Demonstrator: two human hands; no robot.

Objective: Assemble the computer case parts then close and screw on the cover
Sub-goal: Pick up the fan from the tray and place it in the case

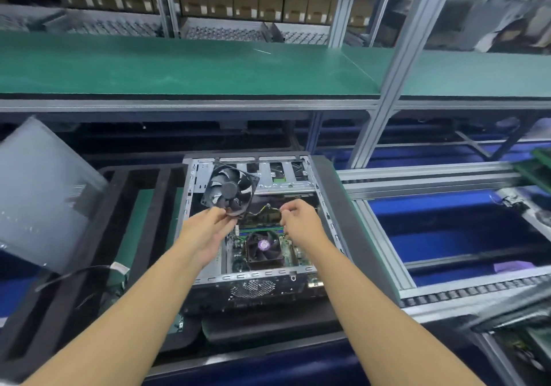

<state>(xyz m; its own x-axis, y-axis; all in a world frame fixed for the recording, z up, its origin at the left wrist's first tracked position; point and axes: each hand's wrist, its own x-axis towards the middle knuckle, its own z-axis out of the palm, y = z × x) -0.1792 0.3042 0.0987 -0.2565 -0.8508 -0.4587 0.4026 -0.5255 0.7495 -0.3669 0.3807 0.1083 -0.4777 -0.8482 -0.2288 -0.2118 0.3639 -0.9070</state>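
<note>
Two hands up over the open case (325,197), both busy w/ the fan. Step in hand, my read: fitting the case fan (229,190). That's parts stage, nowhere near closing.

Left hand (205,227) grips the fan by its near corner, thumb and fingers curled round the frame. Fan is tilted and held clear above the far-left part of the case, not seated.

Right hand (299,221) pinches the fan cable (265,209) between thumb and fingertips, other fingers curled. Cable runs left from the pinch to the fan. Can't tell if the plug end is in that hand, too small.

CPU cooler (264,247) sits on the board inside, just nearer than the hands. Case sits in a black foam tray (161,194), vent grille (253,288) on the near wall. Cover (41,194), the grey panel I think, leans at left, well apart from the case, not on yet.

Next move, I reckon: line fan up w/ its mount on a case wall, keep cable out of the blades, then find the board header. Tight space by the cooler, and thin wire snags easy.
</note>
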